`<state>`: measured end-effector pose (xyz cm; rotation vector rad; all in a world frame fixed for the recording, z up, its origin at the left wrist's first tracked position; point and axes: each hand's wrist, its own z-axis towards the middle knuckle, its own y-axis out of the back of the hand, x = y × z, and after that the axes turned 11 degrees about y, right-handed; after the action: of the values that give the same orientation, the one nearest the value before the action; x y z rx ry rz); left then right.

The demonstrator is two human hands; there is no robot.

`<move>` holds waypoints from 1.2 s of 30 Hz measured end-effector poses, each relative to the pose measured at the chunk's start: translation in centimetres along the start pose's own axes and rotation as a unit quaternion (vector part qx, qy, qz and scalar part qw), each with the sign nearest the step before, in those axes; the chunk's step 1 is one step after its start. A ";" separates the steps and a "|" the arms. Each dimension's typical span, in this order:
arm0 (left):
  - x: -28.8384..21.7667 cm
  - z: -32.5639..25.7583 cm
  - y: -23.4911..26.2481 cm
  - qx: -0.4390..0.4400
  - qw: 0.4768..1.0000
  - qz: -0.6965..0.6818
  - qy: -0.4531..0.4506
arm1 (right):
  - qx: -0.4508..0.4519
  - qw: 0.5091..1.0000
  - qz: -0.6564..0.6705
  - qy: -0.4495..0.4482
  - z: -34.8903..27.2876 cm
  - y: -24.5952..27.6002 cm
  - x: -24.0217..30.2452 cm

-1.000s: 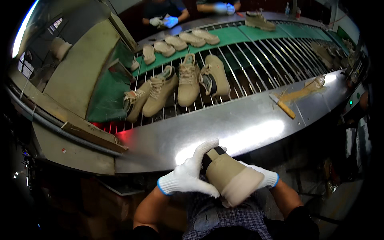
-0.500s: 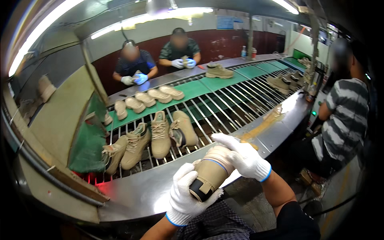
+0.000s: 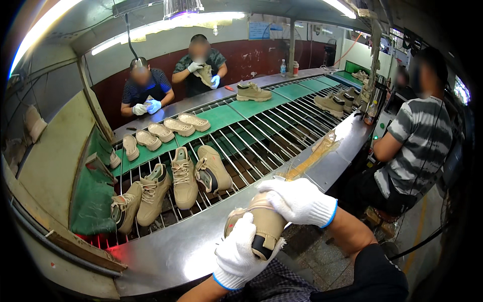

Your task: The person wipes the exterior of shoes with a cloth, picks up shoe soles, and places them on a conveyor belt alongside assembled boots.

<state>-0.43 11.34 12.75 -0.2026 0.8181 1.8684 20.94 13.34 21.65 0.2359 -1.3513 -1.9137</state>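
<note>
Between my two white-gloved hands is a tan shoe (image 3: 267,221) with a black patch at its heel end, held over the front edge of the metal bench. My left hand (image 3: 240,255) grips its near side, thumb lying across the upper. Around its far end my right hand (image 3: 297,201) is closed, fingers wrapped over it. Part of the shoe is hidden by the gloves. Just beyond, several tan laced shoes (image 3: 184,177) stand or lean on the roller rack. A row of loose tan soles (image 3: 161,132) lies behind them on a green strip.
The metal bench edge (image 3: 166,251) runs along my front. A conveyor of metal bars (image 3: 261,143) stretches to the far right, carrying more shoes (image 3: 330,104). Two gloved people (image 3: 201,65) work across it. A person in a striped shirt (image 3: 422,141) sits at the right.
In my hands the shoe has turned, showing more of its side. My view has shifted to the right. Across the conveyor, one person has raised a shoe and parted their hands.
</note>
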 end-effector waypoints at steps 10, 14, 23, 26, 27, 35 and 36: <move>0.3 2.5 0.1 -0.002 1.000 0.011 -0.010 | 0.263 0.953 -0.131 0.073 7.8 3.1 -1.4; 1.7 2.9 1.3 -0.030 0.998 -0.022 0.045 | 0.009 0.968 -0.127 0.214 5.2 -1.3 -5.5; 5.8 4.0 4.1 -0.117 0.946 -0.093 0.289 | -0.234 0.967 0.096 0.039 8.8 -8.6 -2.8; 6.4 2.4 8.1 -0.105 0.925 -0.052 0.362 | -0.094 0.986 0.116 0.078 6.4 -10.4 -5.8; 7.8 0.9 9.8 -0.124 0.925 -0.046 0.357 | -0.013 0.995 0.080 0.058 5.0 -9.3 -6.4; 9.7 -12.9 18.4 0.002 0.809 0.088 0.581 | 0.111 0.947 -0.182 -0.241 -12.3 -12.0 -20.9; 9.4 -14.5 17.8 0.041 0.781 0.109 0.614 | 0.133 0.940 -0.205 -0.238 -12.9 -12.4 -22.0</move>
<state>-23.28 5.33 5.14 -1.4227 1.8354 1.7555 37.23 20.60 -0.38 0.2044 -2.0185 -2.2176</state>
